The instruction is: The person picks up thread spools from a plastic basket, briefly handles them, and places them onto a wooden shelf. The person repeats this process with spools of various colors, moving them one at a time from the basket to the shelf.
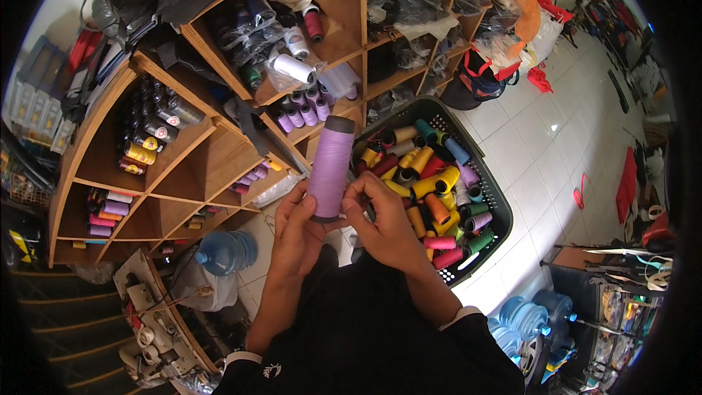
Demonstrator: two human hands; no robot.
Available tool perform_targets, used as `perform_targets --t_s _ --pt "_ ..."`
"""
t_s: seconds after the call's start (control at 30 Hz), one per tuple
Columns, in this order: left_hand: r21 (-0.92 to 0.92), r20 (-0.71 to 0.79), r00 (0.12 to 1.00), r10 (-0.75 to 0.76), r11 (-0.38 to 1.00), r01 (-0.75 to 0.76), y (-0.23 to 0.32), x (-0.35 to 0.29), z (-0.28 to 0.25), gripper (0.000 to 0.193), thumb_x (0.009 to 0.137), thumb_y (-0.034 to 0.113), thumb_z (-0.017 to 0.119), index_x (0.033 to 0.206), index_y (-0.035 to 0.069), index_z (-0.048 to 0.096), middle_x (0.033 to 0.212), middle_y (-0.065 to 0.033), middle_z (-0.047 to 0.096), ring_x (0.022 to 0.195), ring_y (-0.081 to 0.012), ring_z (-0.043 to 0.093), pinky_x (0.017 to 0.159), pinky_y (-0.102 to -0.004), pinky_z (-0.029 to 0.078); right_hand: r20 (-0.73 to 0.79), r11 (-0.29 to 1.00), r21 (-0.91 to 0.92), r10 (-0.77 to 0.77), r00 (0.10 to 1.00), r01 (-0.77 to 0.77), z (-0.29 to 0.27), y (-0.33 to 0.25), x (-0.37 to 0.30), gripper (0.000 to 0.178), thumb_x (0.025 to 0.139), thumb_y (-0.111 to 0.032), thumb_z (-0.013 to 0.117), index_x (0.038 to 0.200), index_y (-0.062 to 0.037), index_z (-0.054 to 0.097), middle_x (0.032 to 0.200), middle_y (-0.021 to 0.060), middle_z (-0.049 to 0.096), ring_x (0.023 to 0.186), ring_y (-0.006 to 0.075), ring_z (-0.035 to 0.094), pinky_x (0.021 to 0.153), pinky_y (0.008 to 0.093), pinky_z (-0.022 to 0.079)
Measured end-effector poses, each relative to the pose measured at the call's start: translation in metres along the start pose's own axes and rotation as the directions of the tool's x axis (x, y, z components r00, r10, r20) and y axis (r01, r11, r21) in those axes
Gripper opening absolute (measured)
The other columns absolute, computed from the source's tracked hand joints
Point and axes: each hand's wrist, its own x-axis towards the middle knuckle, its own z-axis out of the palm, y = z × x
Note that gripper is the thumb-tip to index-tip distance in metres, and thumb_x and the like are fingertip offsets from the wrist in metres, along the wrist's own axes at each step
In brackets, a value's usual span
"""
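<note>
A large spool of lilac thread (pixel 331 168) with dark ends stands nearly upright in front of me, tilted slightly to the right. My left hand (pixel 294 232) is wrapped round its lower part, the thumb across the thread. Close to the spool's lower right side is my right hand (pixel 383 221), its thumb and index finger pinched together. Anything between those fingertips is too fine to make out. Just beyond the right hand sits a dark green perforated basket (pixel 506 208), filled with thread spools (pixel 437 206) in yellow, red, orange, green and purple.
Wooden cubby shelves (pixel 183 192) fill the left and far side, holding lilac spools (pixel 303 108), dark bottle-like spools (pixel 151 126) and plastic-wrapped goods. A blue water jug (pixel 228 252) and a sewing machine (pixel 150 322) stand lower left. More water jugs (pixel 525 318) stand lower right on white tiles (pixel 526 150).
</note>
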Motion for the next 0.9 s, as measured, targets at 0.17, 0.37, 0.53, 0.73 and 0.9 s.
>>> perform_targets --t_s 0.17,0.37,0.53,0.73,0.9 --pt "-0.043 0.097 0.992 -0.081 0.995 0.086 0.0 0.003 -0.011 0.043 0.095 0.029 0.049 0.122 -0.005 0.047 0.105 -0.0145 0.061 0.091 -0.0194 0.063 0.077 -0.0346 0.057 -0.004 0.998 -0.059 -0.033 0.999 0.032 -0.002 0.001 0.001 0.008 0.086 -0.005 0.06 0.09 -0.0009 0.054 0.082 0.0069 0.05 0.072 0.0145 0.051 0.066 0.0269 0.041" --pt "-0.134 0.037 0.983 -0.179 0.974 0.182 -0.003 0.0 -0.015 0.045 0.095 0.038 0.048 0.121 0.001 0.048 0.106 -0.0138 0.06 0.087 -0.0219 0.061 0.07 -0.0358 0.052 -0.085 0.998 0.062 -0.014 0.996 0.019 0.0 0.013 0.001 0.016 0.081 -0.006 0.069 0.089 -0.004 0.055 0.086 0.002 0.049 0.076 0.0094 0.049 0.067 0.0232 0.04" --pt "-0.162 0.15 0.97 -0.191 0.963 0.215 0.0 -0.001 -0.017 0.044 0.094 0.038 0.05 0.119 0.0 0.048 0.102 -0.0142 0.06 0.085 -0.0238 0.061 0.072 -0.038 0.05 -0.093 0.971 0.23 0.085 0.992 -0.062 -0.006 0.024 0.002 0.023 0.075 -0.005 0.075 0.088 -0.0057 0.056 0.089 0.0009 0.049 0.077 0.0093 0.049 0.067 0.0235 0.041" --pt "0.404 0.035 0.923 0.383 0.84 -0.363 -0.012 0.0 -0.013 0.043 0.077 0.012 0.074 0.11 -0.001 0.049 0.107 -0.0117 0.053 0.094 -0.0204 0.057 0.084 -0.0332 0.048 -0.339 0.998 0.049 -0.026 0.941 0.045 -0.003 0.018 -0.014 0.018 0.074 -0.004 0.074 0.085 -0.0027 0.06 0.085 0.0048 0.054 0.074 0.0125 0.052 0.066 0.0247 0.043" --pt "0.659 0.084 0.722 0.687 0.506 -0.557 -0.02 -0.001 -0.008 0.051 0.065 -0.002 0.082 0.104 -0.001 0.049 0.107 -0.0111 0.046 0.1 -0.0204 0.053 0.088 -0.0323 0.045 -0.236 0.969 -0.177 -0.21 0.949 0.171 0.002 -0.016 -0.009 0.019 0.074 -0.002 0.074 0.091 -0.0028 0.066 0.086 0.0083 0.058 0.076 0.0169 0.058 0.067 0.0276 0.046"
